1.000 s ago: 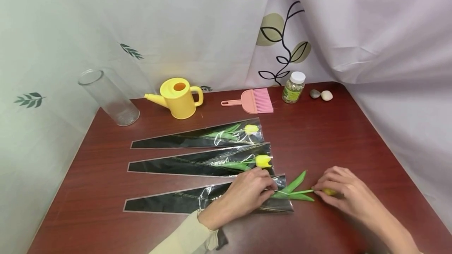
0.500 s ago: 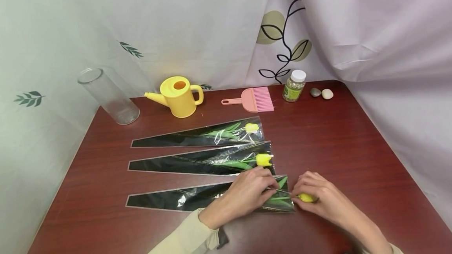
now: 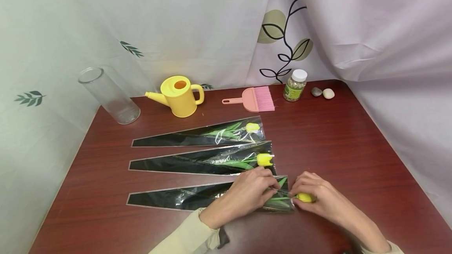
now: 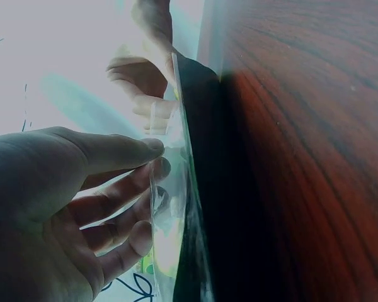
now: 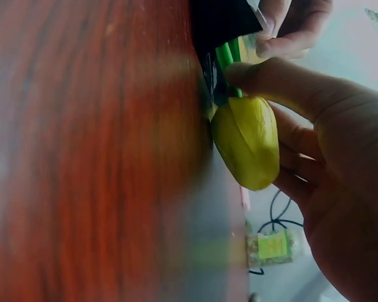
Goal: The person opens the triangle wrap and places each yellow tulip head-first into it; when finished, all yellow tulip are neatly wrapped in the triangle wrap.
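Note:
A yellow tulip [image 3: 305,197] lies with its leaves inside the mouth of the nearest black-and-clear flower sleeve [image 3: 166,199]. Its bloom sticks out past the open right end. My right hand [image 3: 319,194] pinches the green stem just below the bloom, as the right wrist view shows with the yellow bloom [image 5: 247,143] under the palm. My left hand [image 3: 245,193] pinches the sleeve's clear upper film between thumb and fingertips. In the left wrist view that clear film [image 4: 170,245] stands lifted off the dark backing. Part of the sleeve is hidden under the left forearm.
Two sleeves with yellow tulips, the middle one [image 3: 183,164] and the far one [image 3: 169,141], lie behind. Along the back stand a glass vase [image 3: 113,99], yellow watering can [image 3: 181,101], pink dustpan with brush [image 3: 250,99], lidded jar [image 3: 294,87] and two stones [image 3: 328,93].
My right hand has moved left, bringing the tulip's leaves and stem into the sleeve. Over the last half second it has barely moved. The left hand keeps its place on the film.

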A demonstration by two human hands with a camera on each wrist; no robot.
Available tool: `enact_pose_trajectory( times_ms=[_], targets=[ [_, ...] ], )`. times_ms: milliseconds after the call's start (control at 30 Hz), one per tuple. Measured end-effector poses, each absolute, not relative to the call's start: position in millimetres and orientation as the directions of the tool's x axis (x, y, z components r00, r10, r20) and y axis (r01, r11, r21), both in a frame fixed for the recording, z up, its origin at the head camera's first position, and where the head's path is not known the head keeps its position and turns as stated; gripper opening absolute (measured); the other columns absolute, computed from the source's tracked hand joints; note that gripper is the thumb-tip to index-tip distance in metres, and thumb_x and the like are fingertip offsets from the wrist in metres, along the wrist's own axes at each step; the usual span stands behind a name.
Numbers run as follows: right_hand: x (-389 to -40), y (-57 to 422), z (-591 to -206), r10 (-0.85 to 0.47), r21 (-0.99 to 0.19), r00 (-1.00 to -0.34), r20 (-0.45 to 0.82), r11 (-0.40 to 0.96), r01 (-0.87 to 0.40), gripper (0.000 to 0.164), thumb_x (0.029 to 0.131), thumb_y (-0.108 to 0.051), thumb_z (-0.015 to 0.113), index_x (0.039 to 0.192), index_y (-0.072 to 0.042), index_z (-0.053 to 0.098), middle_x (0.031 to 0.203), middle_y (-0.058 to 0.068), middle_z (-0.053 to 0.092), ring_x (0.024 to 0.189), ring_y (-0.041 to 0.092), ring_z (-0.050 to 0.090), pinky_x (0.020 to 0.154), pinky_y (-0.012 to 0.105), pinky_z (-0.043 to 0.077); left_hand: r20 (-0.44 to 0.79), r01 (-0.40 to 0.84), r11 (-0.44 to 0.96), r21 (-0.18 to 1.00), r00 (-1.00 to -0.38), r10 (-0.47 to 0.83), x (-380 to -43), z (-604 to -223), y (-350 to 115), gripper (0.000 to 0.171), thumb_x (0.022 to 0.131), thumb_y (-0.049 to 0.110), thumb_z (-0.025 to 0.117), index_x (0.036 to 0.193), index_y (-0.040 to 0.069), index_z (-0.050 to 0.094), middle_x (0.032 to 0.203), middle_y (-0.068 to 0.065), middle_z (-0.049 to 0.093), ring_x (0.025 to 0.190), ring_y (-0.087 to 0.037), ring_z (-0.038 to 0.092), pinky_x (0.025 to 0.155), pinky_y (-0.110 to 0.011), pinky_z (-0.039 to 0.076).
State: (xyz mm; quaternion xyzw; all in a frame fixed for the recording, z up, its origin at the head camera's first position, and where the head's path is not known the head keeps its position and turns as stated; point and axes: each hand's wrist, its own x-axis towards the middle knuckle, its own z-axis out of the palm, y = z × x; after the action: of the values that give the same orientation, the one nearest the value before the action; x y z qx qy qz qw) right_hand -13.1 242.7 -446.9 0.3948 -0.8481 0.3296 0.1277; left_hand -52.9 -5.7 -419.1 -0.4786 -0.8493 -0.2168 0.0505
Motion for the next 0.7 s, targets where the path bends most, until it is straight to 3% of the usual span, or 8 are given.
enact_pose_trajectory(
  times_ms=[233,367,700],
  targets=[
    [4,262,-434,-0.508,-0.524,-0.8,0.321,0.608,-0.596,0.054,0.069,-0.019,0.089,0.118,-0.022,0.068,0.113,-0.012,0.063,0.106,0.005,0.052,0.092,0.012,0.035,0.292,0.833,0.447,0.324,-0.538,0.791,-52,-419,-6,0.008,0.088,0.026,0.074,0.096,0.023,0.076,0.093,0.015,0.064,0.084,-0.002,0.051,0.073,-0.014,0.042],
    [12,279,-432,-0.436,-0.497,-0.857,0.276,0.698,-0.515,0.061,0.066,-0.023,0.091,0.121,-0.022,0.066,0.113,-0.014,0.062,0.104,0.002,0.052,0.091,0.008,0.034,0.288,0.835,0.449,0.319,-0.537,0.793,-52,-418,-5,0.008,0.089,0.026,0.074,0.095,0.024,0.076,0.092,0.015,0.063,0.084,-0.002,0.052,0.073,-0.014,0.042],
    [14,284,-440,-0.427,-0.519,-0.853,0.299,0.678,-0.521,0.052,0.065,-0.009,0.09,0.11,-0.026,0.07,0.096,-0.02,0.06,0.084,0.002,0.057,0.075,0.009,0.042,0.289,0.831,0.452,0.326,-0.542,0.789,-51,-420,-6,0.008,0.088,0.026,0.074,0.095,0.024,0.076,0.093,0.016,0.063,0.084,-0.002,0.051,0.07,-0.014,0.042]
  ],
)
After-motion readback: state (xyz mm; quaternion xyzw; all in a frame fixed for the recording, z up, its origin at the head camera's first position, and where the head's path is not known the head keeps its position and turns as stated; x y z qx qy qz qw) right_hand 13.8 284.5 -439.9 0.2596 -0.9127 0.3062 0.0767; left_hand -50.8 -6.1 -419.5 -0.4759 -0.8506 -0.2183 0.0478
